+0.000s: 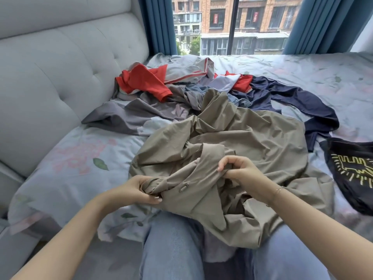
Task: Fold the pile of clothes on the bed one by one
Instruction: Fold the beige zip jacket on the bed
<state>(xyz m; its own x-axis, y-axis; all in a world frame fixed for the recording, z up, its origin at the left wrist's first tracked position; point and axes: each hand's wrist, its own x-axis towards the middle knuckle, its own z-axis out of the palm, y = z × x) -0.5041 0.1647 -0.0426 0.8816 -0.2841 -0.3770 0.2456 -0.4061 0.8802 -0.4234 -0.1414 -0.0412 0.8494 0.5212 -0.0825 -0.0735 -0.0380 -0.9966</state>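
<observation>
A crumpled khaki garment [248,134] lies spread on the bed in front of me, its near part bunched over my lap. My left hand [137,188] grips a bunched fold of it at the lower left. My right hand [240,170] pinches another fold of the same garment a little higher and to the right. Behind it lies the pile of clothes: a red top [145,79], a grey shirt with pink lettering [141,112], a navy garment [292,98] and some denim [240,101].
A black garment with a yellow print [355,168] lies at the right edge. The floral bedsheet [76,158] covers the bed. A grey padded headboard [60,67] runs along the left. Blue curtains and a window stand at the far side. My jeans-clad legs [173,249] are at the bottom.
</observation>
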